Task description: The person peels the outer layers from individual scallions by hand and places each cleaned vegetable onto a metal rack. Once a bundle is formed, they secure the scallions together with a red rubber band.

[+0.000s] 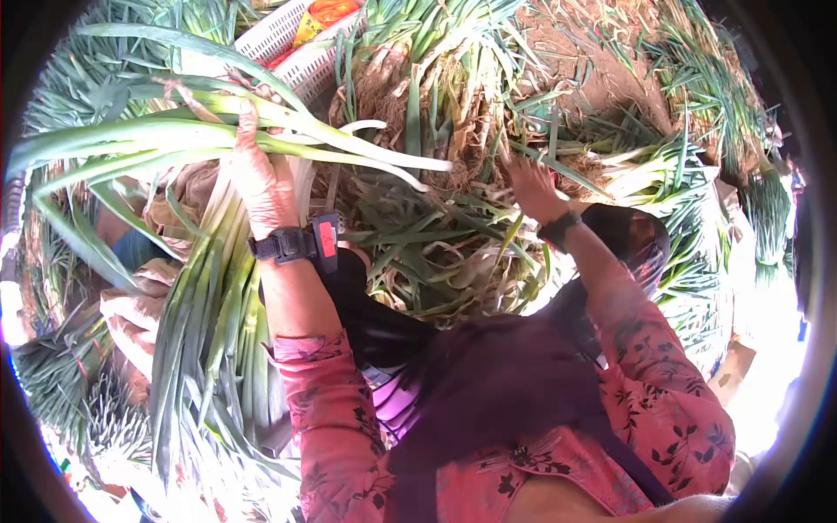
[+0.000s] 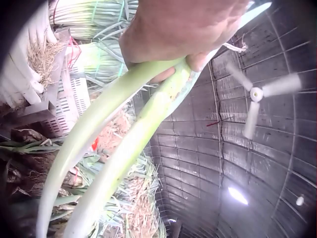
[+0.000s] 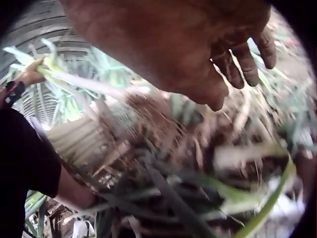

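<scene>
In the head view my left hand (image 1: 266,187) grips several long green onions (image 1: 183,131), their white ends pointing right and green leaves trailing left. The left wrist view shows that hand (image 2: 183,32) with fingers curled round the stalks (image 2: 133,139). A larger bundle of green onions (image 1: 222,296) lies just below it. My right hand (image 1: 536,192) holds nothing, its fingers loosely extended over a heap of loose leaves (image 1: 462,253), near the roots of other onions. In the right wrist view the fingers of the right hand (image 3: 183,49) hang slightly bent above roots and leaves.
White plastic crates (image 1: 296,48) with a red and yellow item stand at the back. Bundled onions (image 1: 488,70) lie behind the leaf heap, and more (image 1: 680,183) are at the right. Brown sacking (image 1: 139,301) is at the left. A ceiling fan (image 2: 256,94) hangs overhead.
</scene>
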`<state>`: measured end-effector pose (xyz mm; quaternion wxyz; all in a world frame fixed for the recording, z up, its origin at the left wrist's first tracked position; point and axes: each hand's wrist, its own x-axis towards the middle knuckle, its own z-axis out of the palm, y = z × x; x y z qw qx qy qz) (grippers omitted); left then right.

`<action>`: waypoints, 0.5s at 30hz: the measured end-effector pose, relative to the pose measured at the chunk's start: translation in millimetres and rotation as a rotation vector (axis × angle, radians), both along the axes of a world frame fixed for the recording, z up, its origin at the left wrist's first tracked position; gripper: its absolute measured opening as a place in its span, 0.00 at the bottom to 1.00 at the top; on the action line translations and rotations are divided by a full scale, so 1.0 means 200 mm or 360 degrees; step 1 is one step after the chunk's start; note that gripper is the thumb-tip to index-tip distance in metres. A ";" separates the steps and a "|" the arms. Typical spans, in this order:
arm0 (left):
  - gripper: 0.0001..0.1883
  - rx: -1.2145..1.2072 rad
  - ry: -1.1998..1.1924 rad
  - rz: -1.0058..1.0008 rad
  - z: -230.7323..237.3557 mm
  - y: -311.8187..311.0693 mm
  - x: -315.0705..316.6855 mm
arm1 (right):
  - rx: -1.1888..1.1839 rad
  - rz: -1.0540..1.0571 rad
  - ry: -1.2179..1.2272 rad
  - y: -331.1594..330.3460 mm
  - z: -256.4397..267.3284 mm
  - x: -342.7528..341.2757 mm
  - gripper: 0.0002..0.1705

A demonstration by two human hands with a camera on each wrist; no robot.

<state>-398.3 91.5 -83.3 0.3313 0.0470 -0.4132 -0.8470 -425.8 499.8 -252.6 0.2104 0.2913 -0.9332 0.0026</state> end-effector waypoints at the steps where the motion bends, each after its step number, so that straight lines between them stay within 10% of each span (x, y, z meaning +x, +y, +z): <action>1: 0.27 0.0035 -0.0009 -0.0060 0.00 0.03 0.00 | -0.0230 -0.0099 -0.0517 -0.16 0.28 -0.03 0.13; 2: 0.26 0.0054 -0.0029 -0.0069 0.00 0.04 -0.01 | -0.0457 -0.0203 -0.1033 -0.33 0.49 -0.06 0.15; 5: 0.25 0.0138 -0.0013 -0.0291 0.01 0.12 -0.01 | -0.1261 0.0849 -0.0705 -0.72 0.71 -0.03 0.09; 12: 0.20 0.0053 0.0079 -0.0408 0.02 0.20 0.01 | -0.0400 0.0767 -0.0080 -1.09 0.91 -0.07 0.16; 15: 0.21 0.0105 0.0023 -0.0501 -0.02 0.19 0.00 | -0.0777 0.1020 -0.0052 -1.08 0.81 -0.14 0.14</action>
